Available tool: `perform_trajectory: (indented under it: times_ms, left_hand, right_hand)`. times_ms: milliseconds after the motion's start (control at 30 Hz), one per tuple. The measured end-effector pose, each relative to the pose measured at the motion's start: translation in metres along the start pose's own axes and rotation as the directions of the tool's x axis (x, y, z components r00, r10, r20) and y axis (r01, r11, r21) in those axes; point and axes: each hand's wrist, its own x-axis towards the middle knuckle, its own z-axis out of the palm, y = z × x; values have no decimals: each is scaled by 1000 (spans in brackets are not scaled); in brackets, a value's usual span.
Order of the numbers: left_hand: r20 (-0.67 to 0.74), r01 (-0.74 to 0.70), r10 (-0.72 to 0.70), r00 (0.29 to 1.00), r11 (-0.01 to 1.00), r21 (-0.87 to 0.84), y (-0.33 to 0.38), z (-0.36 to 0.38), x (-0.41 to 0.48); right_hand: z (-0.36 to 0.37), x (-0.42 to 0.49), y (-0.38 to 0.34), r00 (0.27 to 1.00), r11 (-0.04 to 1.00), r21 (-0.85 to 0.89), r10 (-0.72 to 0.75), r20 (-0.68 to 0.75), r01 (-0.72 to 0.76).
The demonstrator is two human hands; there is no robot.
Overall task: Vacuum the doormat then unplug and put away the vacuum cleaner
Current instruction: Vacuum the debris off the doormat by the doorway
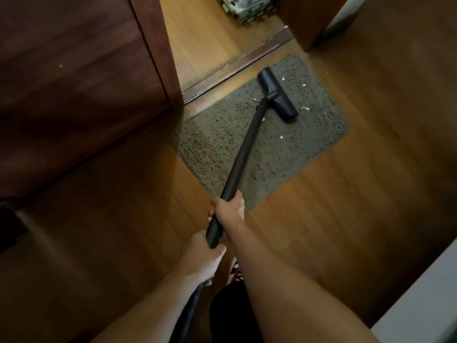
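A grey shaggy doormat [272, 149] lies on the wooden floor in front of a doorway. The black vacuum head [277, 94] rests on the mat's far part, with several white scraps [306, 108] scattered to its right and near side. A long black vacuum tube [243, 154] runs from the head back toward me. My right hand [228, 210] grips the tube higher up, and my left hand [205, 258] grips its lower end, where a black hose [190, 310] leads down out of view.
A dark wooden door [81, 90] stands open at the left. A door threshold strip [237, 65] crosses behind the mat, with a woven basket [247, 7] beyond it. A wooden post [309, 21] stands at the upper right, a pale surface [425, 293] at the lower right.
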Motion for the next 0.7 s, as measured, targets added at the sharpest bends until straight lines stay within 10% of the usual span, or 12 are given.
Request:
perform_trajectory:
  times_ms: [700]
  left_hand:
    - [-66, 17, -18, 998, 1000, -12, -17, -16, -20]
  right_hand:
    - [22, -25, 4, 997, 999, 23, 34, 65, -35]
